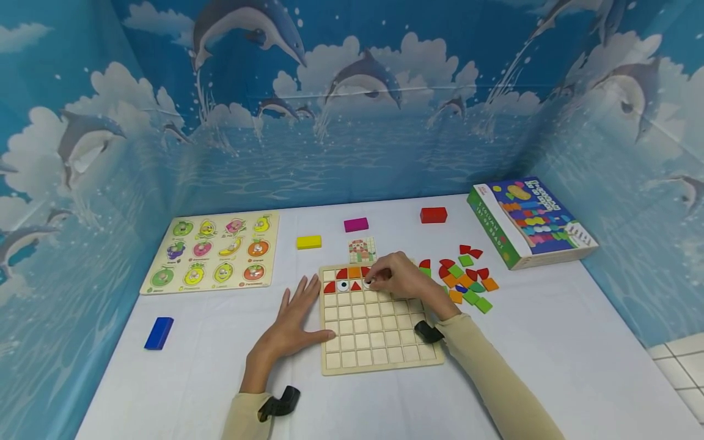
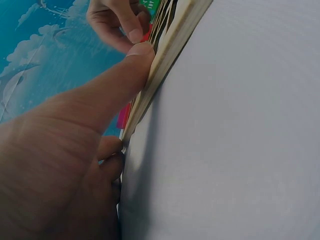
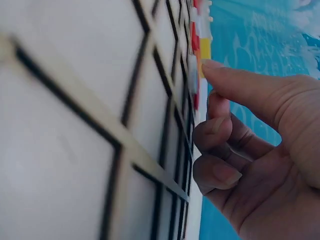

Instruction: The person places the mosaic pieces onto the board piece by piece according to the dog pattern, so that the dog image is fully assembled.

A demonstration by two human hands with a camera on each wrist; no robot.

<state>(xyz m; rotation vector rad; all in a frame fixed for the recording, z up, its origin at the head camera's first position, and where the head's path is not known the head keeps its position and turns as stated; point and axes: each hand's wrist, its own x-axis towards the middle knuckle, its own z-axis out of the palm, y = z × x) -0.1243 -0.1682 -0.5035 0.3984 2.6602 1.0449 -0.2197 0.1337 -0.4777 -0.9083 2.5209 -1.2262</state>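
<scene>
Inward from the counter's far edge, found grid board, touched by spread left hand; noted right grip pinching eye tile at second row. Judged best squared and pressed flat without disturbing adjoining red triangle.

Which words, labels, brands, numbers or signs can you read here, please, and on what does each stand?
"COLUMN": green side of the box; the line beneath is too blurred.
Lettering on the box's top: too blurred to read.
Captions on the fruit board: too small to read.
</scene>
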